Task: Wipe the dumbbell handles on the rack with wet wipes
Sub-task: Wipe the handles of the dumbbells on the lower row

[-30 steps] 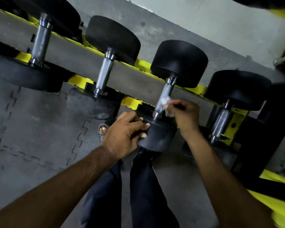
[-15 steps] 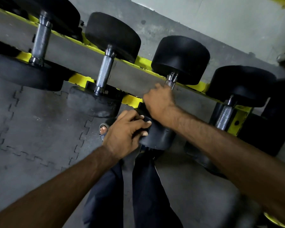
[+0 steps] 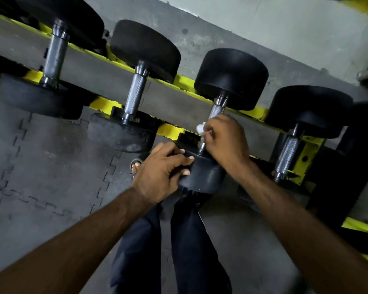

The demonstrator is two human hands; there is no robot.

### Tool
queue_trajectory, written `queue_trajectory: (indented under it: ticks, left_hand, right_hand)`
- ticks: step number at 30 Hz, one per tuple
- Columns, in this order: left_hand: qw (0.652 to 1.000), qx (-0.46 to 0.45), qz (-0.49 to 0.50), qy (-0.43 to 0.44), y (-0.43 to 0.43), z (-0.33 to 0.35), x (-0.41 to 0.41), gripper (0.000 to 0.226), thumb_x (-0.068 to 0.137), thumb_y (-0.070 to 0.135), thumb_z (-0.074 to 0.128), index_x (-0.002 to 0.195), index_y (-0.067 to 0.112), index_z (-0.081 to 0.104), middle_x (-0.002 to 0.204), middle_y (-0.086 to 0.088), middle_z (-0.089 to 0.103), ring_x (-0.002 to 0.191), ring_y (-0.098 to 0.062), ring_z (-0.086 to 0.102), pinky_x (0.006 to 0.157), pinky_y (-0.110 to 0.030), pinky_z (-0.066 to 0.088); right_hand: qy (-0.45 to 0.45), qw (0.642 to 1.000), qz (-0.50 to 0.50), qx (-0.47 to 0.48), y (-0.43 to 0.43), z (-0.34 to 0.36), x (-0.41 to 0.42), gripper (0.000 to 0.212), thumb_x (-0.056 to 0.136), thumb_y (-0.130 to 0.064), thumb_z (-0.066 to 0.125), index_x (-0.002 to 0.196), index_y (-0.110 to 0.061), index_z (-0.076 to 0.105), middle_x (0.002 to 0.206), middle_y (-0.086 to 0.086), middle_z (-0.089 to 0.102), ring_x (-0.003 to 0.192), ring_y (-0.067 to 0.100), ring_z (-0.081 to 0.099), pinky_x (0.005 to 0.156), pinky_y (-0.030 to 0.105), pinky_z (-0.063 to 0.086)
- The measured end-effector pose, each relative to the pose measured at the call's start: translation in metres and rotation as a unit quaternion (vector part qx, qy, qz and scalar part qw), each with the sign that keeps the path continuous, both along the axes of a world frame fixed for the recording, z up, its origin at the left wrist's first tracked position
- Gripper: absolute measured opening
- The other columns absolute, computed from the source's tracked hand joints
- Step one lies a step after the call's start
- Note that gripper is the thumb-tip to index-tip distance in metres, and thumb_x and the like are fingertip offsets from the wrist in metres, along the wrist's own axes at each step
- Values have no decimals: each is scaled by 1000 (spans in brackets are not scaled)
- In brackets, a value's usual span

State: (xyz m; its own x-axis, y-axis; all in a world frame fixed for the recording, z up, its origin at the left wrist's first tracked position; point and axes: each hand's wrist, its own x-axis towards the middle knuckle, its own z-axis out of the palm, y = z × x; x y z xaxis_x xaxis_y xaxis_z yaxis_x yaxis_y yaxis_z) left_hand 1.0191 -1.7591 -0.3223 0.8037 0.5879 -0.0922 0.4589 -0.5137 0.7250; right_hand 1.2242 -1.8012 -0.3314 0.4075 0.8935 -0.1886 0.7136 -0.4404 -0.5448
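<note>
Several black dumbbells with knurled steel handles lie across a yellow rack (image 3: 102, 103). My right hand (image 3: 225, 136) is wrapped round the handle (image 3: 216, 109) of the third dumbbell from the left, with a white wet wipe (image 3: 200, 128) bunched between fingers and steel. Only the handle's top end and a short bit below the hand show. My left hand (image 3: 160, 171) grips the near black head (image 3: 202, 172) of that same dumbbell, fingers curled over its edge. The far head (image 3: 232, 78) rests on the rack's back rail.
Two more dumbbells with bare handles (image 3: 135, 95) (image 3: 53, 58) lie to the left and one (image 3: 287, 154) to the right. Grey interlocking floor mats (image 3: 40, 166) spread below. My legs in dark trousers (image 3: 179, 240) and a sandalled foot (image 3: 136, 165) stand under the rack.
My right hand has slid down the third dumbbell's handle toward the near head, and the white wipe shows again at its left side. My left hand has kept its grip on the near head.
</note>
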Motion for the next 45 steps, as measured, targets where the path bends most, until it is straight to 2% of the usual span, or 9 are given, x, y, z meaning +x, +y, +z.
queue_trajectory:
  ticks: [6,9,14,18,22,24,31,36,45]
  left_hand:
    - [1000,-6,10,-9,-2,-3,2,23,86,27,67,103,14,75,98,1,58,97,-27,59,76,-41,53]
    - [1000,1,19,-8,-4,-3,1,22,85,24,70,104,14,75,99,1,58,99,-25,59,78,-40,53]
    - [998,7,53,-22,-11,-1,4,19,83,15,72,101,11,76,95,-4,59,97,-23,58,81,-33,49]
    - [998,-5,62,-27,-13,1,5,22,80,7,78,101,11,76,93,-5,58,101,-12,52,84,-21,45]
    - [998,-8,57,-26,-11,3,3,22,80,6,80,101,12,76,94,-3,57,100,-4,45,83,-17,43]
    - [999,-11,47,-19,-10,3,3,22,80,9,80,102,13,76,95,-1,56,101,-8,48,82,-19,43]
    - [999,-16,25,-21,-4,-1,3,25,80,9,80,104,13,76,95,-4,56,99,-21,55,85,-19,41]
    - [1000,-27,6,-1,3,2,4,28,78,12,82,104,15,76,95,-4,56,92,-25,54,80,-31,48]
    - [999,5,9,40,-11,28,15,22,82,20,72,102,27,65,97,2,55,94,-24,56,62,-42,55]
  right_hand:
    - [337,810,-467,110,18,-37,20,24,85,-4,70,68,-20,62,65,-5,64,62,10,57,64,27,45]
    - [568,664,-481,74,25,-53,30,19,95,1,50,93,-9,65,84,8,71,76,19,64,72,30,49]
    - [663,620,-420,-6,12,-56,30,18,102,-17,45,102,-15,63,107,10,67,95,24,68,90,43,51]
    - [557,688,-465,2,-9,-47,25,12,84,-9,73,95,-12,70,87,6,69,76,18,65,59,25,53]
    - [244,944,-222,16,-22,-28,9,13,69,-8,85,71,-16,75,76,-2,71,69,9,65,64,22,52]
    - [95,993,-43,51,-18,-20,11,3,76,-17,79,77,-15,77,81,-2,69,75,11,63,68,26,49]
    - [-218,961,157,-68,37,-19,17,5,82,-17,72,78,-15,73,88,4,69,92,29,58,81,34,44]
    - [-143,943,256,-158,29,8,8,12,80,-29,71,86,-20,76,78,7,57,82,34,61,62,29,38]
    - [153,962,-228,-1,-58,24,24,25,80,-3,72,102,-14,69,82,-11,65,74,3,62,70,12,49]
